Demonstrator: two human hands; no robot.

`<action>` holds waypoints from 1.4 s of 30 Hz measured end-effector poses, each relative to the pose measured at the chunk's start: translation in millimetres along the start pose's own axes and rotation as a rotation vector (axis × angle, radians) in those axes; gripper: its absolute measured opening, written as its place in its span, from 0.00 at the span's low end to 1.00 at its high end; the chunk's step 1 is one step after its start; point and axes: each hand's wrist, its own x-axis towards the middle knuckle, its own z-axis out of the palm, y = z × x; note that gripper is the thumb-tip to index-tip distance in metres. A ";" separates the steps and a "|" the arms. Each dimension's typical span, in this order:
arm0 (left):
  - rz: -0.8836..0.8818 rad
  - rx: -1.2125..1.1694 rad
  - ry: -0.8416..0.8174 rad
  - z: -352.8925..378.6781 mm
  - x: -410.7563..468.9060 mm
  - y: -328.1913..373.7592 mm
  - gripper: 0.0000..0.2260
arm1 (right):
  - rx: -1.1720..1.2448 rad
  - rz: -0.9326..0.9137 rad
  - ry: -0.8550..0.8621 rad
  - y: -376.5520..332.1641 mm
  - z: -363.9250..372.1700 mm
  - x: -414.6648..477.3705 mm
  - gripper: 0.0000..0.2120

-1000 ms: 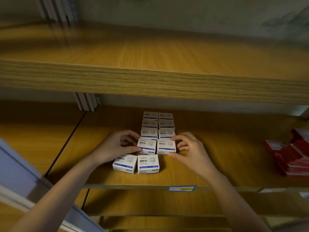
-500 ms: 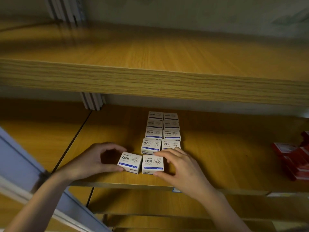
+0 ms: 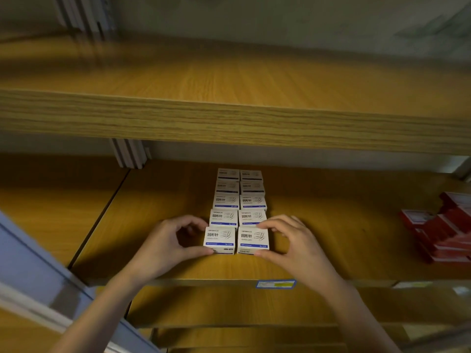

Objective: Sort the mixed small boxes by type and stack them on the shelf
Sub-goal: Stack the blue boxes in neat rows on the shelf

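On a light wooden shelf [image 3: 331,225], the left hand [image 3: 165,247] pinches the front-left white-and-blue cardboard box [image 3: 219,239], the right hand [image 3: 299,247] its front-right twin [image 3: 252,240], heading two columns [image 3: 225,201]; blurry red boxes [image 3: 446,233], seemingly stacked, sit well apart.

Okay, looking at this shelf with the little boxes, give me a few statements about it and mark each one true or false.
1. The small white cardboard boxes with blue stripes stand in two columns side by side. True.
2. The left hand holds the front-left white box. True.
3. The right hand rests on the red boxes. False: it pinches the front-right white box; the flat red boxes lie apart, far to the right.
4. The white boxes sit on the topmost board. False: they stand on the lower wooden shelf beneath it.
5. A blue and yellow label is stuck on that shelf's front edge. True.
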 end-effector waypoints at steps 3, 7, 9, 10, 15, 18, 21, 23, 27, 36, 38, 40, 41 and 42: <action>-0.001 -0.006 0.007 3.7 1.0 0.3 0.20 | 0.006 -0.004 0.012 -0.1 2.6 1.1 0.23; -0.092 -0.214 0.008 6.2 1.8 0.4 0.28 | 0.257 0.097 0.035 -2.6 3.4 -0.5 0.29; -0.203 -0.492 0.052 9.7 6.5 5.7 0.34 | 0.528 0.262 0.066 -5.8 7.2 2.5 0.34; -0.252 -0.618 0.081 13.5 11.4 8.7 0.37 | 0.623 0.353 0.080 -6.9 10.9 5.9 0.36; -0.329 -0.868 0.133 36.2 34.4 33.4 0.26 | 0.875 0.482 0.108 -15.8 23.0 30.8 0.33; -0.347 -0.877 0.181 46.4 39.1 37.6 0.15 | 0.912 0.498 0.098 -22.0 27.5 38.0 0.28; -0.356 -0.868 0.204 52.9 40.3 37.3 0.17 | 0.937 0.519 0.067 -24.9 31.5 39.5 0.33; -0.359 -0.864 0.212 53.6 41.5 36.4 0.17 | 0.933 0.531 0.065 -23.9 31.7 40.0 0.31; -0.333 -0.927 0.205 48.3 47.6 31.5 0.22 | 0.988 0.501 0.069 -14.2 27.7 46.2 0.22; -0.322 -0.977 0.182 50.6 57.4 31.6 0.28 | 1.009 0.506 0.039 -8.6 33.7 55.2 0.28; -0.328 -1.010 0.184 50.1 59.7 29.2 0.28 | 1.017 0.487 0.041 -6.8 32.9 55.9 0.24; -0.339 -1.046 0.206 46.4 64.0 28.6 0.29 | 1.032 0.491 0.077 -4.0 29.9 60.4 0.20; -0.342 -1.043 0.218 44.5 66.8 28.6 0.29 | 1.033 0.496 0.099 -3.3 27.7 64.1 0.21; -0.344 -1.033 0.223 42.7 70.1 29.0 0.29 | 1.030 0.501 0.116 -2.5 25.9 68.2 0.24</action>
